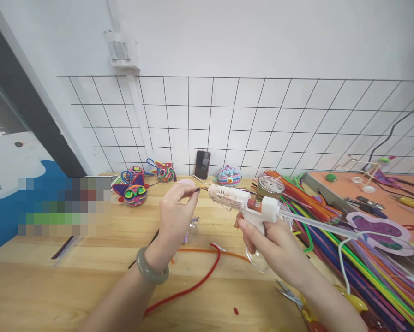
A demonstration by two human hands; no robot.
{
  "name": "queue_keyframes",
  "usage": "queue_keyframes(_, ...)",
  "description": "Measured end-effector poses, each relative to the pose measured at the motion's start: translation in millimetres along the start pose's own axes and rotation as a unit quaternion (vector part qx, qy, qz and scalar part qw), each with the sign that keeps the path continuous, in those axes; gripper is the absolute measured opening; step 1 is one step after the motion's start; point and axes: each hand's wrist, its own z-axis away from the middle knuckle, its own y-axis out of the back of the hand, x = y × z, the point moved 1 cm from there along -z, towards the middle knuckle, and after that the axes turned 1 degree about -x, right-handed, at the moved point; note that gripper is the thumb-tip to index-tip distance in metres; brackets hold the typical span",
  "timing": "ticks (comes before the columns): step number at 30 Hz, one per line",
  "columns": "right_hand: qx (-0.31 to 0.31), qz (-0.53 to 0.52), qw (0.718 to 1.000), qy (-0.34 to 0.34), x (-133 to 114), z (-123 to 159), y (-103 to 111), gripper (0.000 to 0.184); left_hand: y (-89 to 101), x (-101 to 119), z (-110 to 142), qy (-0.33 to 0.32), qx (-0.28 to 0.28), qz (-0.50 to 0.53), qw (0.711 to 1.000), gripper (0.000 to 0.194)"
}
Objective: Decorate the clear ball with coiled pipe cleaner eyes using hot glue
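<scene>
My right hand [267,240] is wrapped round the grip of a white hot glue gun [229,197], with a long glue stick [317,221] sticking out of its back. The gun's nozzle points left, at the fingertips of my left hand [179,203]. Thumb and forefinger of that hand pinch a small dark and orange piece [200,188], too small to name, right by the nozzle tip. Below the hands lie a red pipe cleaner [207,276], an orange pipe cleaner [231,253] and a clear plastic piece [193,232].
Colourful pipe-cleaner figures [134,191], a phone [202,164] and a striped ball [229,175] stand along the wall grid. To the right are a round tin [271,185], bundles of pipe cleaners [355,267], a white cord [343,263] and scissors [291,293].
</scene>
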Motion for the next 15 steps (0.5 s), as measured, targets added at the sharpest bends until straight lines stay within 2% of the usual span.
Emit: queue_keyframes(15, 0.003, 0.018, 1.000, -0.008, -0.1, -0.1, -0.5, 0.048, -0.4, 1.0, 0.8, 0.013, -0.006, -0.002, 1.000, 0.008)
